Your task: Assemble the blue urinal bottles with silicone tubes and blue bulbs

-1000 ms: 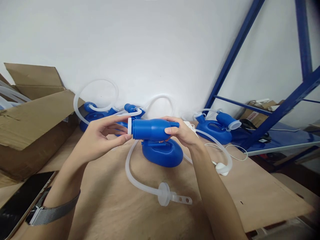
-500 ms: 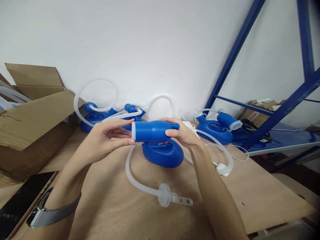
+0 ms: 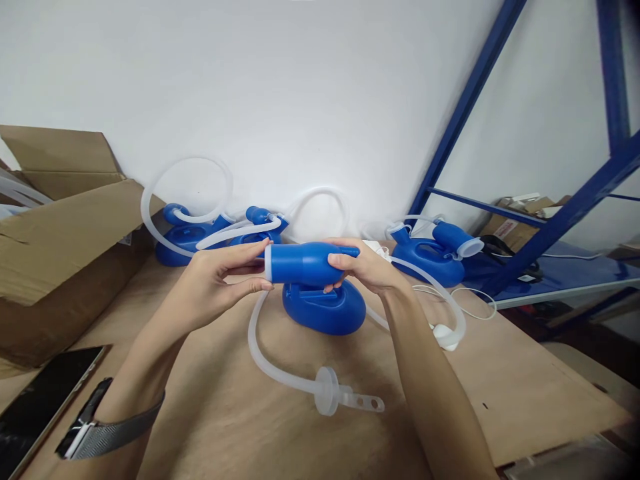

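Observation:
My left hand (image 3: 215, 287) and my right hand (image 3: 363, 267) both grip a blue plastic bottle (image 3: 303, 263) held level above the table. Its wide end has a white rim (image 3: 269, 263) at my left fingertips, and my right fingers wrap the tapered neck. Directly beneath sits a blue moulded plastic base (image 3: 325, 309), partly hidden by the bottle and my right fingers. A translucent silicone tube (image 3: 255, 347) curves from behind it toward a frosted flange (image 3: 327, 391) on the plywood table (image 3: 215, 413).
Similar blue units with looped tubing (image 3: 187, 243) (image 3: 430, 260) stand along the wall. An open cardboard box (image 3: 65, 247) fills the left side, with a phone (image 3: 45, 413) in front. A blue metal shelf frame (image 3: 550, 213) rises at the right.
Both hands have shifted slightly right, carrying the bottle with them. The view has levelled a little. The bottle stays in both hands.

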Demonstrator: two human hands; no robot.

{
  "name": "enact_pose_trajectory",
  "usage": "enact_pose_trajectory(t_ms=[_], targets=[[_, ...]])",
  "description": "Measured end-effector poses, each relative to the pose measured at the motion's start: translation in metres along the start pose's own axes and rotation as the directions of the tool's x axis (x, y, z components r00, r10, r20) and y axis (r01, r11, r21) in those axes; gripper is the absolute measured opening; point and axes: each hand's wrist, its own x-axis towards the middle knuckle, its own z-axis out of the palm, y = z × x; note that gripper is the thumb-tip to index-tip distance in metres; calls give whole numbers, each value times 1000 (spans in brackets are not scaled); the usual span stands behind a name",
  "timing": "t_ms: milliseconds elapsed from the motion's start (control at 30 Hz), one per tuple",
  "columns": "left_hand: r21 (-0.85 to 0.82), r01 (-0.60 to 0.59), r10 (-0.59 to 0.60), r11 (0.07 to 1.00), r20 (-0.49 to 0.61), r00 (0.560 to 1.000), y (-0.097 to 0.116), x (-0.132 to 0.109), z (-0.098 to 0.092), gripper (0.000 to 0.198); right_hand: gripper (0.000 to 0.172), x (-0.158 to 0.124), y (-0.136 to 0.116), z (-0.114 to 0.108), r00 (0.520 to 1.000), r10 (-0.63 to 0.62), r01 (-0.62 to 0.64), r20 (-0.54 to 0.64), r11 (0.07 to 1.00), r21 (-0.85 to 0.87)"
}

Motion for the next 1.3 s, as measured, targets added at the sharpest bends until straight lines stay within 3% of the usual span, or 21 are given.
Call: enact_pose_trajectory(t_ms=[100, 300, 500, 633, 767, 867, 933, 1033, 1100, 1167, 1300], targets=[[-34, 29, -29, 999, -9, 1000, -1, 1, 3, 64, 64, 2, 3, -1, 1000, 15, -16, 10, 1000, 16], [-158, 36, -44, 987, -49, 998, 13, 2, 2, 66, 81, 5, 9, 2, 1000, 6, -9, 30, 994, 108], [-74, 50, -48, 996, 27, 998, 14, 0, -8, 75, 77, 8, 11, 11, 999, -5, 2, 35, 997, 75], [-2, 74, -74, 997, -54, 996, 8, 2, -13, 69, 74, 13, 14, 23, 998, 10, -14, 63, 998, 59], [35, 118, -107, 992, -225, 968, 6, 7, -13, 52, 66, 22, 23, 38, 991, 78, -70, 112, 995, -70], [98, 221, -183, 970, -297, 937, 3, 10, -13, 50, 59, 29, 34, 48, 982, 125, -99, 144, 979, -177], [140, 320, -273, 937, -279, 921, -2, 12, -15, 51, 55, 31, 39, 52, 981, 146, -111, 126, 962, -251], [281, 437, -406, 854, -165, 899, -12, 13, -22, 56, 45, 29, 41, 51, 988, 120, -71, 96, 910, -409], [405, 481, -502, 778, -61, 863, -22, 13, -30, 57, 45, 26, 38, 45, 994, 83, -38, 72, 879, -476], [502, 505, -601, 702, 37, 798, -38, 11, -39, 55, 46, 23, 32, 37, 997, 72, -51, 24, 861, -505], [607, 576, -785, 548, 135, 605, -77, 4, -55, 57, 49, 17, 26, 18, 985, 52, -148, -167, 758, -635]])
